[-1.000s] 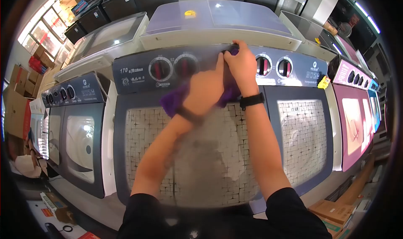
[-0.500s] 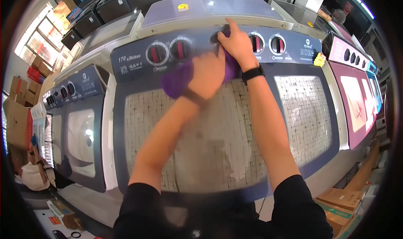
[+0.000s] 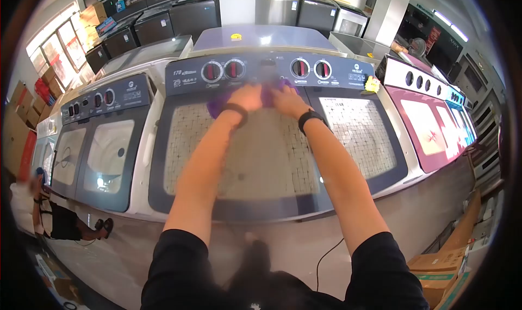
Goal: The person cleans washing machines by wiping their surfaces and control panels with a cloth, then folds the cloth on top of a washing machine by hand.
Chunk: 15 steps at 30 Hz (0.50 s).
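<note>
A purple cloth (image 3: 216,109) is bunched under my hands at the lower edge of the control panel (image 3: 337,77) of a dark blue twin-tub washing machine. My left hand (image 3: 248,97) grips the cloth, with part of it sticking out to the left. My right hand (image 3: 288,101) is closed on the purple bunch beside it, its fingers partly blurred. Below my wrists lies the wide patterned lid (image 3: 266,157); a smaller patterned lid (image 3: 359,133) is to the right. Pink-marked knobs (image 3: 234,69) stand above my left hand, and another pair (image 3: 300,68) is right of the blurred panel middle.
Another twin-tub washer (image 3: 111,147) stands at left, and a maroon one (image 3: 427,125) at right. A yellow flower tag (image 3: 372,84) hangs on the panel's right end. Cardboard boxes (image 3: 440,264) lie at lower right. A seated person (image 3: 60,217) is at far left.
My right hand has come down from the panel's middle knob area to beside my left hand, drawing cloth with it. The view has pulled back, showing more floor and fridges.
</note>
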### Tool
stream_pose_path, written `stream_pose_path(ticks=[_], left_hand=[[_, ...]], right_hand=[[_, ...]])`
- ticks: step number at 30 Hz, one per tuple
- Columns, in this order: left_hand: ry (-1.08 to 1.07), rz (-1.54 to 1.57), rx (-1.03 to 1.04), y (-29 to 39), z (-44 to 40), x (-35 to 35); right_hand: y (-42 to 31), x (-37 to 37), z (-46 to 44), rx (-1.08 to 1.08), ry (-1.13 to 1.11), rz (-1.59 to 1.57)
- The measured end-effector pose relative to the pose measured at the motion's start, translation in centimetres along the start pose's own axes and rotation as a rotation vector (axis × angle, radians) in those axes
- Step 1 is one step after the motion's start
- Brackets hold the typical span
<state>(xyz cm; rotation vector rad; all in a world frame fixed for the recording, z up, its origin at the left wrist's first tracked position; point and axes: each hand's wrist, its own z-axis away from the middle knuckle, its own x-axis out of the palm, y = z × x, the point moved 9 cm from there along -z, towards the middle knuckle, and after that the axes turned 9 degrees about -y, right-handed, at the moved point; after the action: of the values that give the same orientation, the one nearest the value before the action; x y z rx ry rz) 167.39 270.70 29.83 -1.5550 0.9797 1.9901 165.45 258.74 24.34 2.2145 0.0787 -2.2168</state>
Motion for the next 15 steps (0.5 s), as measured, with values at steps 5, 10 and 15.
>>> stream_pose_path(ticks=[5,10,15], left_hand=[[-0.013,0.046,-0.028,2.7,5.7,2.1],[-0.022,-0.096,-0.197,4.9,14.7,4.6],[0.035,-0.13,-0.303,5.3,21.0,8.1]], right_hand=[[-2.6,1.2,6.8,0.105,-0.15,-0.051],[-13.0,-7.1,22.7,0.101,-0.32,-0.169],[-12.7,-1.2,25.2,0.309,-0.305,-0.221]])
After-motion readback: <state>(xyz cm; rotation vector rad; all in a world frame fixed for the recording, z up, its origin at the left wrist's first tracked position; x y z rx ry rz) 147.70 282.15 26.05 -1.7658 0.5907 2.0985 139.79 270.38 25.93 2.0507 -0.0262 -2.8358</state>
